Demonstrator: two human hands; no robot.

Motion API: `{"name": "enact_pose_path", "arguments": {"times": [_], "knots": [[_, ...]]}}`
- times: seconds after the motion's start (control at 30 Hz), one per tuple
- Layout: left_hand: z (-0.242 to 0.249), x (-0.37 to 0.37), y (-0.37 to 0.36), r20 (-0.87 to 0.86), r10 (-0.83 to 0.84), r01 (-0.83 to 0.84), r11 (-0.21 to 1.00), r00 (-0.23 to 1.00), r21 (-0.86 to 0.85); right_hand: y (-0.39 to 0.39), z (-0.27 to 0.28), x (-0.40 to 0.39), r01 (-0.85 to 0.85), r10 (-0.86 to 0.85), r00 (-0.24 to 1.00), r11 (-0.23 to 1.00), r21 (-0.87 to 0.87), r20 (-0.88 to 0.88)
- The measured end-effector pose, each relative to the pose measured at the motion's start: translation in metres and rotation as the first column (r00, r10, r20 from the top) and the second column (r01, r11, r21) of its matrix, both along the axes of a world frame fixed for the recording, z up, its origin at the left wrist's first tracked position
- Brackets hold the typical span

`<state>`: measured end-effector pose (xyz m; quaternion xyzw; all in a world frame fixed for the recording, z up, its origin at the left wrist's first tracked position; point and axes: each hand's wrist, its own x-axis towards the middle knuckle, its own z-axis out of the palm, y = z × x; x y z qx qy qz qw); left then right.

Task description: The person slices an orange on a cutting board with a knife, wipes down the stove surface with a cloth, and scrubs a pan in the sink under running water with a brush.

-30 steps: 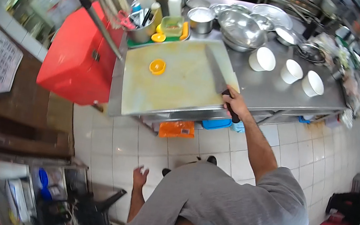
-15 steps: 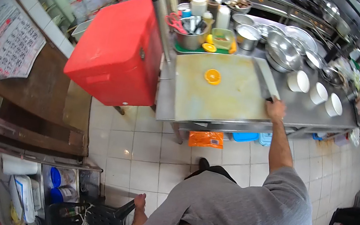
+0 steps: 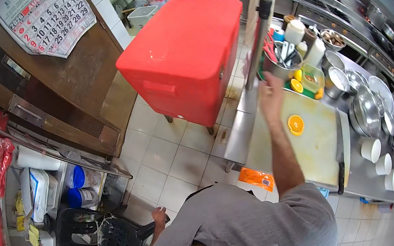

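Observation:
My right hand [image 3: 271,98] reaches over the far left corner of the cutting board [image 3: 315,157], its fingers stretched toward a metal pot [image 3: 279,70] of utensils with red-handled scissors [image 3: 269,46]. Nothing shows in that hand. A cut orange [image 3: 295,124] lies cut side up on the board, right of my forearm. Along the board's right side rests a large knife [image 3: 341,148], its black handle toward me. Another cut orange [image 3: 296,86] sits on a green tray behind the board. My left hand [image 3: 159,216] hangs low beside a black plastic chair [image 3: 121,236]; its fingers are too small to read.
A big red cooler box [image 3: 178,51] stands left of the steel table, beside an upright metal pole [image 3: 259,34]. White cups [image 3: 370,149], metal bowls [image 3: 366,110] and bottles [image 3: 295,30] crowd the table's right and back. A shelf [image 3: 92,178] is at lower left.
My right hand has let go of the knife, now lying on the board's right side, and has moved left toward the utensil pot. The view has turned left.

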<state>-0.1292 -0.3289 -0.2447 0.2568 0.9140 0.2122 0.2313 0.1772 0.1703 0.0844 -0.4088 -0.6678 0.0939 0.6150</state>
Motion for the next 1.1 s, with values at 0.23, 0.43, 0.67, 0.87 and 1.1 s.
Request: {"name": "enact_pose_path", "arguments": {"times": [0.23, 0.43, 0.67, 0.87, 1.1], "knots": [[-0.048, -0.085, -0.025, -0.131, -0.174, 0.167, 0.984, 0.976, -0.062, -0.025, 0.008, -0.207, -0.478, 0.480, 0.867, 0.877, -0.050, 0.134], [-0.037, -0.241, -0.013, 0.138, -0.220, 0.250, 0.930, 0.966, -0.269, 0.032, -0.003, -0.301, -0.163, 0.161, 0.983, 0.986, 0.024, 0.090], [-0.003, -0.468, 0.089, 0.172, -0.127, 0.147, 0.984, 0.977, -0.105, 0.063, -0.023, -0.351, 0.309, -0.255, 0.932, 0.929, -0.202, 0.256], [0.012, -0.584, 0.266, 0.233, 0.052, -0.138, 0.920, 0.971, 0.367, 0.081, -0.017, -0.364, 0.520, -0.430, 0.827, 0.829, -0.204, 0.362], [0.006, -0.643, 0.445, 0.143, -0.326, 0.291, 0.931, 0.934, 0.222, 0.097, -0.013, -0.375, 0.694, -0.568, 0.706, 0.675, -0.250, 0.423]]}}
